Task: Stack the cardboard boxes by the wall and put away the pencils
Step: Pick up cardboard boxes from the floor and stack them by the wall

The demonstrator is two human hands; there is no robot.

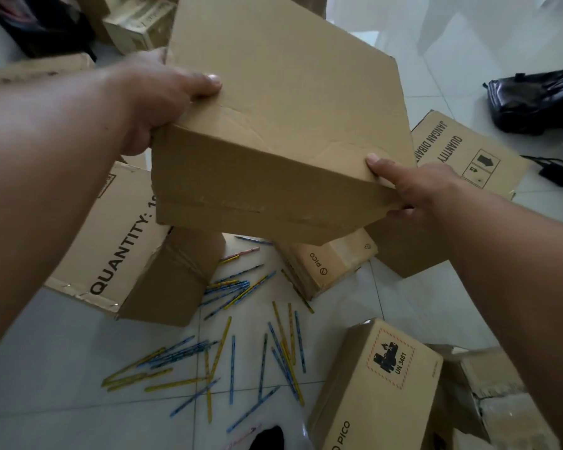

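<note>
I hold a plain brown cardboard box (283, 125) up above the floor, tilted. My left hand (156, 99) grips its left edge, thumb on the top face. My right hand (413, 186) grips its near right corner, thumb on top and fingers underneath. Below it, several blue and yellow pencils (228, 352) lie scattered on the white tiled floor. More boxes lie around them: a large one printed QUANTITY (117, 254) at the left, a small PICO box (329, 264) in the middle, a box with a UN 3481 label (381, 384) at the lower right.
Another printed box (462, 154) lies at the right, beside a black bag (537, 102) and a black cable with adapter (559, 172). A crushed box (488, 394) sits at the bottom right. More boxes (137, 24) and a dark bag (43, 27) are at the top left.
</note>
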